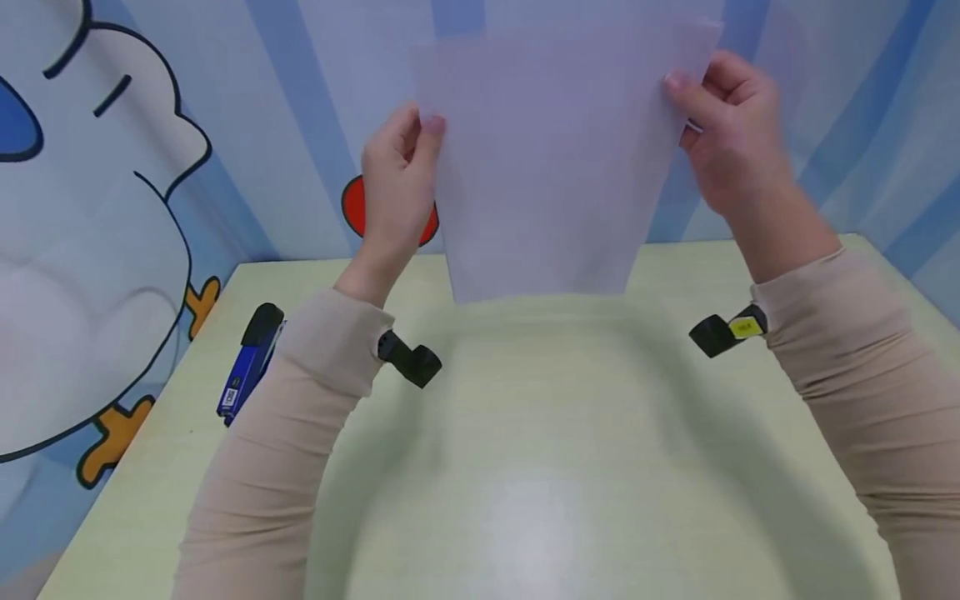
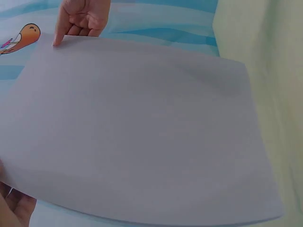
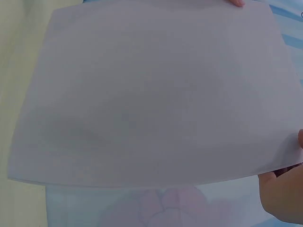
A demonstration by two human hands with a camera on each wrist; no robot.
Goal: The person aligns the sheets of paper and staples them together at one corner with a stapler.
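Observation:
A blank, pale sheet of paper [image 1: 540, 167] hangs upright above the far part of the table, facing me. My left hand [image 1: 401, 179] pinches its left edge, thumb in front and the other fingers behind. On the opposite edge, nearer the top corner, my right hand [image 1: 738, 133] pinches it the same way. The paper [image 2: 142, 127] bows slightly in the left wrist view, where the right hand [image 2: 85, 16] shows at the far edge. From the right wrist, the sheet [image 3: 151, 94] fills most of the view and its lower edge looks doubled.
A blue and black stapler [image 1: 251, 362] lies at the table's left side, partly behind the left sleeve [image 1: 277, 442]. Behind the pale table [image 1: 525, 467] stands a blue striped backdrop [image 1: 300, 125] with cartoon figures. Each wrist carries a small black camera [image 1: 411, 360].

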